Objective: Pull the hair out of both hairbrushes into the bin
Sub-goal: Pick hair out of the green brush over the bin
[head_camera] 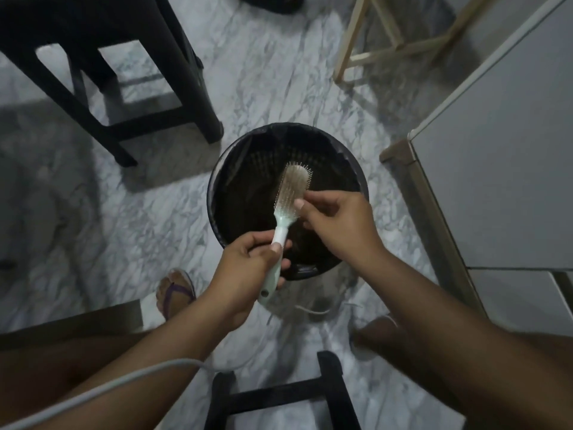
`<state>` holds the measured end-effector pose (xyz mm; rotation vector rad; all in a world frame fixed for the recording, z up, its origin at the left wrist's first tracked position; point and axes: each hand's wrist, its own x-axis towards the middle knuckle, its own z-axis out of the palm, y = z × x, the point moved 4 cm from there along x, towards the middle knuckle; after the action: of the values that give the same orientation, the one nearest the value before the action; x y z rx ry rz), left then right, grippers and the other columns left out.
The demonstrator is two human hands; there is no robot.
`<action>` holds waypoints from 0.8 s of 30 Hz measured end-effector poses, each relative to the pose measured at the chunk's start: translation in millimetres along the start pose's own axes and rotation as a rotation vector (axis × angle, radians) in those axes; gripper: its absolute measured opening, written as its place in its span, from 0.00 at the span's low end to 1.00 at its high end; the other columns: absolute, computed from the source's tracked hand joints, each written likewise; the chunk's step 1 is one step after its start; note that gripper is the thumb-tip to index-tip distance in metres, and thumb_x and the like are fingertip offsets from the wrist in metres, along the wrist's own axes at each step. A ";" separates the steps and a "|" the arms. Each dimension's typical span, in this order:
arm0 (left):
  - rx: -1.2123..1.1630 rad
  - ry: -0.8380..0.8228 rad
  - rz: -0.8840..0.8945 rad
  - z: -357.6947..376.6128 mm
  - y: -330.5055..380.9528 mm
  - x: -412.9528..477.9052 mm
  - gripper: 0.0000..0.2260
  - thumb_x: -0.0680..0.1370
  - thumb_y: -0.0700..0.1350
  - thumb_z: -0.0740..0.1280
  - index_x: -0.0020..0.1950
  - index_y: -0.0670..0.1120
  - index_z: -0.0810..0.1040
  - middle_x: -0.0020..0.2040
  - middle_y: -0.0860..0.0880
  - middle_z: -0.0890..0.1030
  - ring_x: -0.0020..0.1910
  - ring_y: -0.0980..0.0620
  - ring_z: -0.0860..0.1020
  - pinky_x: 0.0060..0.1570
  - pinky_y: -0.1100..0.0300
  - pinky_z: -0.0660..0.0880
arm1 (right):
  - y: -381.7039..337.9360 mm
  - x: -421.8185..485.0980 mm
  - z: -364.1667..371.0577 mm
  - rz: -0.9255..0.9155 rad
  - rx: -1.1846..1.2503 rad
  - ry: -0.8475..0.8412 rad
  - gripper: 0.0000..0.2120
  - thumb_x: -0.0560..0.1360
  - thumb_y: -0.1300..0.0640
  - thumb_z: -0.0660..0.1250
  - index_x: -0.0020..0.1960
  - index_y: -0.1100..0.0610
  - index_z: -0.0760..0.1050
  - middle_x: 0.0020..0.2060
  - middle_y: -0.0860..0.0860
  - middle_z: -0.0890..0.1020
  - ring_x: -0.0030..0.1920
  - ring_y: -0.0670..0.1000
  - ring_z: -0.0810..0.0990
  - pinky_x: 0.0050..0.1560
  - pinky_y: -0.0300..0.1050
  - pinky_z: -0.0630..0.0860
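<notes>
Polished white marble floor (pixel 263 88) with grey veining, dimly lit, soft shadows under the furniture; black square-legged stool (pixel 189 72) at upper left; pale wooden stool frame (pixel 400 51) at upper right; white flat-fronted cabinet (pixel 502 166) along the right; black rectangular frame (pixel 279 394) at the bottom edge.

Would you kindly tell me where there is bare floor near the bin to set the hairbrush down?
Bare marble floor lies left of the bin, bordered by the dark stool and the sandalled foot, and beyond the bin between that stool and the pale wooden frame. Right of it the white cabinet crowds in; nearer stands a black stool.
</notes>
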<state>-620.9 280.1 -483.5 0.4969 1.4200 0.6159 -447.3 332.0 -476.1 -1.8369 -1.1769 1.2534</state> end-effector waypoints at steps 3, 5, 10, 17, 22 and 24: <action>-0.015 -0.010 0.007 -5.9 -1.9 0.1 0.09 0.80 0.40 0.66 0.60 0.46 0.79 0.52 0.51 0.87 0.43 0.51 0.83 0.36 0.55 0.77 | -7.3 0.3 2.6 -0.037 -0.057 -0.060 0.17 0.70 0.54 0.79 0.57 0.56 0.84 0.47 0.48 0.88 0.46 0.42 0.86 0.53 0.40 0.83; -0.044 0.005 -0.008 -8.2 -2.4 1.9 0.08 0.80 0.39 0.65 0.59 0.45 0.78 0.52 0.49 0.87 0.41 0.52 0.83 0.34 0.55 0.77 | -11.9 5.6 7.5 -0.073 -0.140 -0.075 0.13 0.70 0.55 0.79 0.54 0.56 0.85 0.43 0.48 0.88 0.41 0.41 0.86 0.47 0.33 0.81; -0.112 0.017 -0.058 -2.5 1.2 3.2 0.10 0.82 0.40 0.62 0.59 0.48 0.80 0.52 0.49 0.85 0.42 0.52 0.79 0.38 0.55 0.77 | -13.1 21.1 8.2 -0.101 -0.205 -0.129 0.02 0.74 0.61 0.75 0.46 0.58 0.86 0.34 0.51 0.86 0.32 0.46 0.85 0.37 0.30 0.79; -0.108 0.054 -0.023 -1.1 -4.2 0.5 0.10 0.83 0.40 0.60 0.59 0.46 0.80 0.45 0.47 0.83 0.39 0.51 0.77 0.36 0.56 0.76 | -42.6 32.3 -11.6 -0.048 -0.070 -0.155 0.01 0.74 0.65 0.74 0.45 0.63 0.84 0.35 0.55 0.86 0.33 0.46 0.85 0.37 0.36 0.83; -0.179 0.225 -0.049 -19.8 -4.6 11.3 0.12 0.84 0.41 0.57 0.60 0.39 0.78 0.38 0.44 0.74 0.34 0.52 0.73 0.31 0.56 0.72 | -86.6 16.8 -13.5 -0.126 0.035 -0.209 0.02 0.74 0.66 0.74 0.47 0.64 0.83 0.36 0.56 0.86 0.36 0.49 0.87 0.39 0.40 0.85; -0.224 0.257 -0.073 -27.4 -5.0 13.3 0.12 0.84 0.41 0.57 0.59 0.39 0.78 0.39 0.43 0.74 0.35 0.51 0.72 0.32 0.56 0.71 | -101.3 15.1 -27.2 -0.146 0.137 -0.179 0.03 0.73 0.67 0.73 0.47 0.64 0.83 0.37 0.56 0.86 0.34 0.48 0.86 0.39 0.39 0.84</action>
<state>-647.1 283.9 -499.4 0.1919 1.5797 0.7900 -452.7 387.6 -386.1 -1.5376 -1.2618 1.3999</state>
